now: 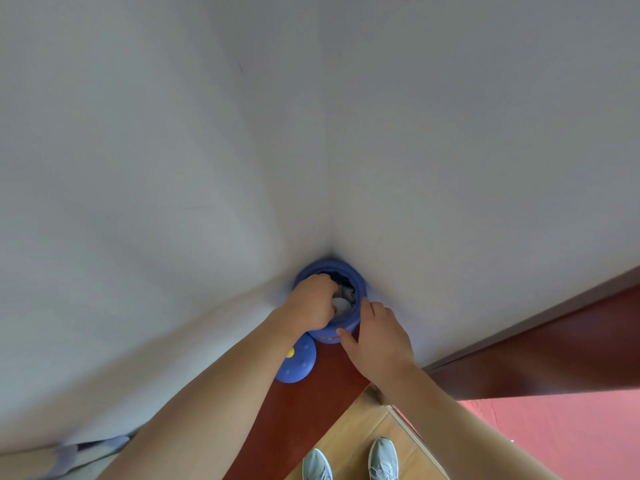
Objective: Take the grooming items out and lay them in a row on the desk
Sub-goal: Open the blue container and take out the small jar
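Blue jar (325,330), lid (299,363) off, contents (346,293) perhaps cloth

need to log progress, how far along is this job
Early. Done: the lid is off and lies on the desk beside the jar. In hand: the left hand reaches into the jar while the right hand holds it. Left: no item lies on the desk in view yet.
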